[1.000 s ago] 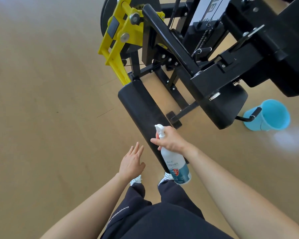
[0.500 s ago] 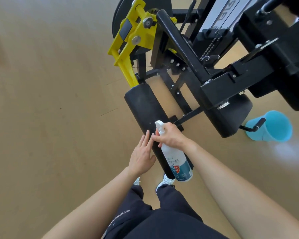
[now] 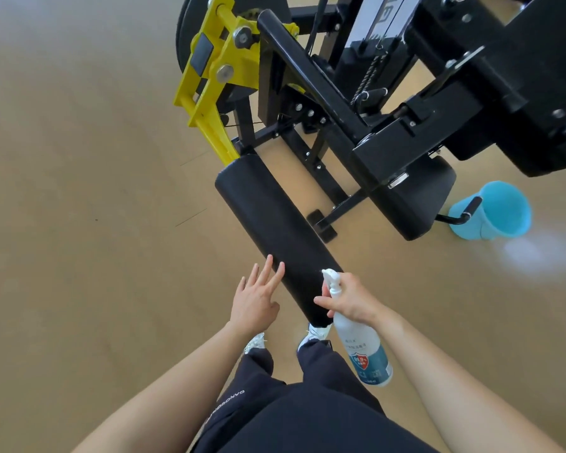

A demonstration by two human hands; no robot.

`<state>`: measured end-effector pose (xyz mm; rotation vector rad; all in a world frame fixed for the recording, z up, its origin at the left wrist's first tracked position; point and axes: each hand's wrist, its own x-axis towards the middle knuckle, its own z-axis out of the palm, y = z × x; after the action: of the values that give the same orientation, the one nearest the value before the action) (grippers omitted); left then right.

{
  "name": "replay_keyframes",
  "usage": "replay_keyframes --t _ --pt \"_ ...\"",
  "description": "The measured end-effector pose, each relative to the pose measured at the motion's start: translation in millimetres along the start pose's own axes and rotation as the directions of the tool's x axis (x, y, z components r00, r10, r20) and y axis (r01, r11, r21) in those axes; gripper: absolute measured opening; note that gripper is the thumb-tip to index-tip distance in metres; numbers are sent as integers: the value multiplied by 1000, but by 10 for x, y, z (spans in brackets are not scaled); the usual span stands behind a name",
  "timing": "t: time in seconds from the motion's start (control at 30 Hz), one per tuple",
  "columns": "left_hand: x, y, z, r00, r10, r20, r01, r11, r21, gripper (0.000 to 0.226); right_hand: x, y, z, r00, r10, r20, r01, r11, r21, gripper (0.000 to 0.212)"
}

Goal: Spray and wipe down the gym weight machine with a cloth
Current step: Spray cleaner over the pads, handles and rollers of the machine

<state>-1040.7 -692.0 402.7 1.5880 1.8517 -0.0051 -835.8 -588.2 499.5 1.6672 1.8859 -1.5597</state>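
Weight-machine roller pad (image 3: 275,230) slants toward eleven o'clock; right hand (image 3: 353,302) grips a spray bottle (image 3: 366,351) at its near end; left hand (image 3: 255,299), at nine o'clock of that, has straight fingers and holds nothing.

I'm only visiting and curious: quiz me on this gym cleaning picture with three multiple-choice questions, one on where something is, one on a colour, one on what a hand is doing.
1. Where is the bucket?
A. On the floor beside the machine
B. On a shelf
C. In a hand

2. What colour is the metal arm above the padded roller?
A. Red
B. Green
C. Yellow

3. What is the left hand doing?
A. Gripping a cloth
B. Open, holding nothing
C. Making a fist

Answers:
1 A: it stands on the tan floor to the right of the machine.
2 C: it is bright yellow against the black frame.
3 B: its fingers are straight, and only the right hand grips something, the spray bottle.
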Motion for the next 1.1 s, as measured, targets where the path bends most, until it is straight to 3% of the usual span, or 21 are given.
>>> replay_keyframes --t 0.1,0.2,0.3,0.47,0.6,0.73,0.83,1.1 --pt "-66 -85 41 990 -119 71 122 992 -45 79 -83 126 30 1000 -13 12 13 999 34 20" --pt "-111 -61 3 990 -138 22 139 986 -94 81 -163 273 72 999 13 -30 -12 999 34 20" --pt "-114 86 -73 993 -60 -104 50 994 -94 85 -248 425 96 991 90 -102 -93 995 -30 22" --pt "-34 470 -151 955 176 -238 -175 984 28 80 -370 703 49 978 142 -153 -138 990 33 26" --pt "-8 789 -100 950 269 -157 -252 961 117 77 -472 965 -63 986 130 -108 -120 988 95 20" --pt "-41 1112 76 968 247 -39 -236 953 188 75 -561 1410 -212 980 130 -150 -94 970 224 26" --pt "-52 1392 224 983 179 -26 -167 951 259 68 -693 1652 -400 967 114 -230 -53 965 257 24" --pt "11 1971 342 975 -177 -133 214 911 353 72 -980 2458 -1207 941 2 -339 96 957 273 22"
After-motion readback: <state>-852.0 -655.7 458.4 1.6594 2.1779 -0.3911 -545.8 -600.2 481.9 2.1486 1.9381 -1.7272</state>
